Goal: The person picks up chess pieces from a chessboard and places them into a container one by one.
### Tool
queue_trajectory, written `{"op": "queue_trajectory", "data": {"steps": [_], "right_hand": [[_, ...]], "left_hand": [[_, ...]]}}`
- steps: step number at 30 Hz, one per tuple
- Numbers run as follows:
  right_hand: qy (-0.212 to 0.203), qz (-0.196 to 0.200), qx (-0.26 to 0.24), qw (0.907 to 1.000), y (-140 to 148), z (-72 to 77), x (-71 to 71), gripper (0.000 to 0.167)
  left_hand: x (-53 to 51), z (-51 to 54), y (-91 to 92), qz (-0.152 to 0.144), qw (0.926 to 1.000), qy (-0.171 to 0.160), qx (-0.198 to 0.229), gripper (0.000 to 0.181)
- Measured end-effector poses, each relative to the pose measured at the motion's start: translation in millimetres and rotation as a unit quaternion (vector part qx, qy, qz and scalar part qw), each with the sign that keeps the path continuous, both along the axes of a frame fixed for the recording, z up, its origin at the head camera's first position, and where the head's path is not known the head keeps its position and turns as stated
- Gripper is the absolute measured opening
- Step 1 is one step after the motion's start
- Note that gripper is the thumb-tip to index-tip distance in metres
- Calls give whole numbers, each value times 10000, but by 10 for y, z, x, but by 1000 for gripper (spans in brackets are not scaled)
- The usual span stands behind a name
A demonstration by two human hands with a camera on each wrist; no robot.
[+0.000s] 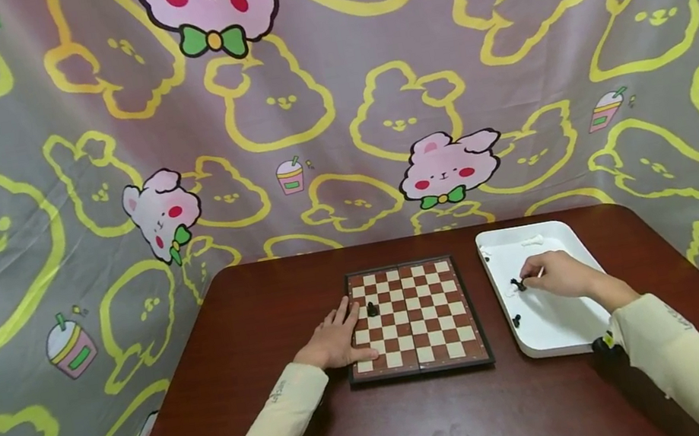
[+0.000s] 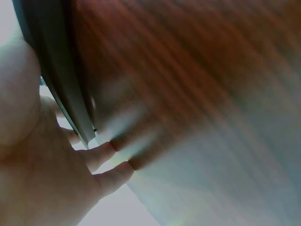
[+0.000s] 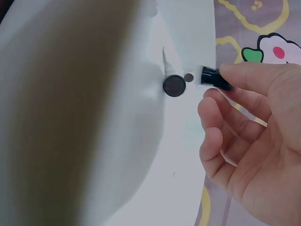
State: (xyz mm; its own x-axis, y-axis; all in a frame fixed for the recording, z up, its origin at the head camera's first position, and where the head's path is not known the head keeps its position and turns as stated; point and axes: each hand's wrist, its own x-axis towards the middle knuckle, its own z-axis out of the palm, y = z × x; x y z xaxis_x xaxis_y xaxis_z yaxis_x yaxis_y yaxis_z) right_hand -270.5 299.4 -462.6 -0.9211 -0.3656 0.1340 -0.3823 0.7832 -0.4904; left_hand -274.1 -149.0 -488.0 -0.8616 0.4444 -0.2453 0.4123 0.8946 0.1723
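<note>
My left hand (image 1: 336, 337) rests spread on the left edge of the chessboard (image 1: 443, 312), thumb near its lower left corner. In the left wrist view, the fingers lie along the board's dark edge (image 2: 59, 70). One black chess piece (image 1: 372, 309) stands on the board, just right of the left fingertips. Over the white tray (image 1: 559, 329), my right hand (image 1: 559, 274) pinches a black chess piece (image 3: 214, 77) between thumb and forefinger; the other fingers are loosely curled. Beside that piece, the right wrist view shows a round dark base (image 3: 174, 86) and a small dark disc (image 3: 188, 77).
Another black piece (image 1: 517, 321) lies near the tray's left wall. White pieces (image 1: 531, 241) lie toward the tray's far end. Both tray and board are on a dark brown table (image 1: 426, 429), with a patterned cloth (image 1: 333, 120) hanging behind and at the sides.
</note>
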Motion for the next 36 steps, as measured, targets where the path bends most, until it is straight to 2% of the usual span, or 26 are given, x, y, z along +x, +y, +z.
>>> {"op": "queue_trajectory", "data": {"steps": [7,14,23,36], "right_hand": [[37,-204,148,9997,63,64,-13,7],[-19,-136,32,9999,-85,179,-44,7],[-351,205,-142,9991,-616,306,-105,13],[-671,674,-89,9954,-1507,261,-222,11]], "left_hand": [[-19,-27,-6,10,10000,9,-25,105],[-26,-20,-23,30,10000,0,-65,106],[-8,-29,-14,-62,10000,-11,1,105],[11,21,-12,-67,9999,-112,111,105]]}}
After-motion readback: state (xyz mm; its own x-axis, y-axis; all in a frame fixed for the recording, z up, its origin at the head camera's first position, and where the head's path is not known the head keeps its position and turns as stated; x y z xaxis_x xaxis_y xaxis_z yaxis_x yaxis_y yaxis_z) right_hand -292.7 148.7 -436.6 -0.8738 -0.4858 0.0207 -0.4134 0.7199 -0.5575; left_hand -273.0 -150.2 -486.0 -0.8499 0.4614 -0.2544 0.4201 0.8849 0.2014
